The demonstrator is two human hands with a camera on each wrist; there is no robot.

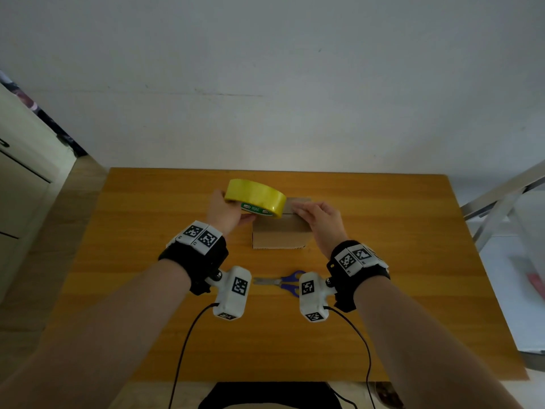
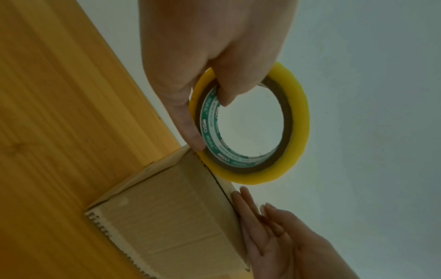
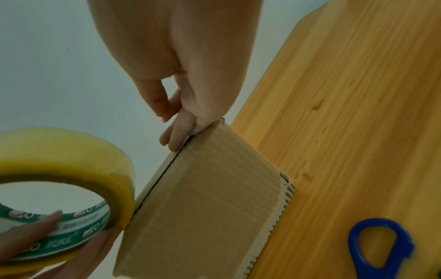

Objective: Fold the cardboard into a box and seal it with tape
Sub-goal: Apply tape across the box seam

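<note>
A small brown cardboard box stands on the wooden table with its top flaps folded down and a seam showing along the top. My left hand grips a yellow roll of tape, thumb outside and a finger inside the core, holding it at the box's left top edge. In the left wrist view the tape roll touches the box at its corner. My right hand lies with straight fingers on the top flaps at the right; in the right wrist view its fingertips press along the seam of the box.
Blue-handled scissors lie on the table between my wrists, near the front of the box; one handle of the scissors shows in the right wrist view. A wall stands behind the table, a cabinet at the left, a metal frame at the right.
</note>
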